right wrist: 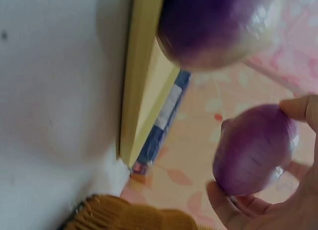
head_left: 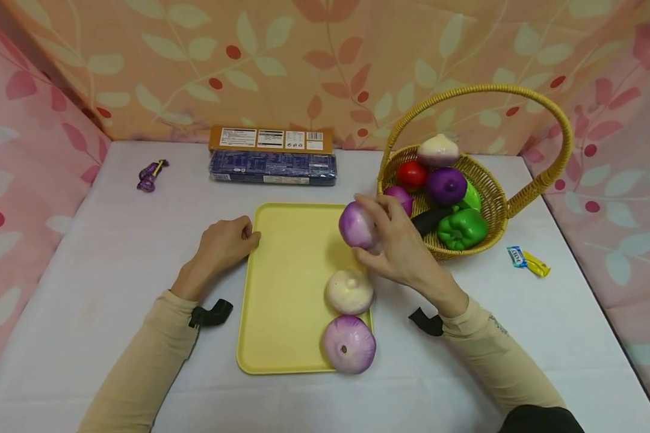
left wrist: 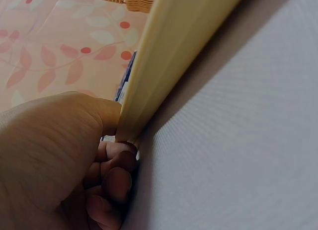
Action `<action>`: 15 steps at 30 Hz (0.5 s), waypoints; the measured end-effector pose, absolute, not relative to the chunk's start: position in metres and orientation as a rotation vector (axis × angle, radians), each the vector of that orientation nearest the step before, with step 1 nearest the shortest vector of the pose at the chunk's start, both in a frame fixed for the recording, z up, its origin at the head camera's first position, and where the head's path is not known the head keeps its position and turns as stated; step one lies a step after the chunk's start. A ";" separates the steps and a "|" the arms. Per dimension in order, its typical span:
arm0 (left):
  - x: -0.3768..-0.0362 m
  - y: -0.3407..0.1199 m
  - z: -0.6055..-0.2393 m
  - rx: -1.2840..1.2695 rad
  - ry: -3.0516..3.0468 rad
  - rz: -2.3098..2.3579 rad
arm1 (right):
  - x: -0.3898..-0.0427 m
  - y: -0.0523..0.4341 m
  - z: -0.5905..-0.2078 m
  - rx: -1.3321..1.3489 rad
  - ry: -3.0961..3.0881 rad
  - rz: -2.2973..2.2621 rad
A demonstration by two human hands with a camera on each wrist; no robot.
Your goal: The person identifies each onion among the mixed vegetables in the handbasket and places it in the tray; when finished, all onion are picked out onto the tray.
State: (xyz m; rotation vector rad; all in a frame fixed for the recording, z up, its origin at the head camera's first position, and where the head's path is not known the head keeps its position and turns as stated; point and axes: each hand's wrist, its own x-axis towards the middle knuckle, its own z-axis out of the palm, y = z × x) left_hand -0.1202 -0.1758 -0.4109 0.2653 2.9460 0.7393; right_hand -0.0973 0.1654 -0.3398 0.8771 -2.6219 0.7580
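Note:
My right hand (head_left: 390, 240) holds a purple-and-white onion (head_left: 356, 226) in its fingers above the right side of the yellow tray (head_left: 281, 282); the right wrist view shows that onion (right wrist: 253, 150) in my fingertips. Two more onions lie on the tray: a white one (head_left: 349, 291) and a pale purple one (head_left: 349, 344) at the near right corner. My left hand (head_left: 224, 243) rests on the table with curled fingers against the tray's left rim (left wrist: 149, 91).
A wicker basket (head_left: 493, 204) at the right holds a tomato, onions, green peppers and an aubergine. Two flat packets (head_left: 271, 156) lie at the back. A purple wrapped sweet (head_left: 150, 174) lies far left, a blue-yellow one (head_left: 528, 260) right of the basket.

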 end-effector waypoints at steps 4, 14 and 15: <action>-0.120 -0.176 -0.411 0.263 2.949 0.742 | -0.094 0.158 -0.348 0.897 -2.679 0.738; -0.119 -0.176 -0.411 0.268 2.956 0.756 | -0.095 0.153 -0.361 0.857 -2.773 0.768; -0.119 -0.176 -0.411 0.269 2.959 0.755 | -0.095 0.153 -0.362 0.863 -2.781 0.763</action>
